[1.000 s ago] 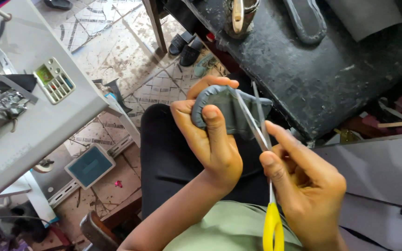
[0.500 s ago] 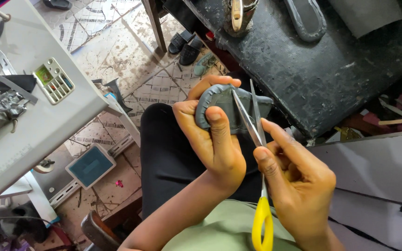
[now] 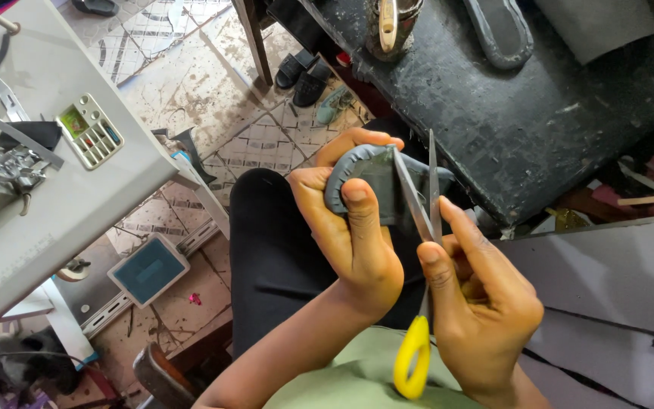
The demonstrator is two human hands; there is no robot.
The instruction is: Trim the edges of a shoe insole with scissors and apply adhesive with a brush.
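Observation:
My left hand (image 3: pixel 346 220) grips a curved grey piece of shoe material (image 3: pixel 376 178) over my lap, thumb pressed on its near face. My right hand (image 3: pixel 482 303) holds yellow-handled scissors (image 3: pixel 418 227). Their blades stand apart, one lying across the grey piece and the other rising just to its right. My knee in black trousers (image 3: pixel 274 250) is below the hands.
A dark stained workbench (image 3: pixel 516 113) lies ahead with a shoe sole (image 3: pixel 497 30) and a pot of tools (image 3: pixel 391 23). A white sewing-machine table (image 3: pixel 47 189) with a small compartment box (image 3: pixel 90 130) stands at left. Sandals (image 3: pixel 304 72) lie on the tiled floor. A grey board (image 3: pixel 607 303) is at right.
The scissors have shifted slightly left onto the grey piece, and both hands have drawn a little closer together. The blades remain apart.

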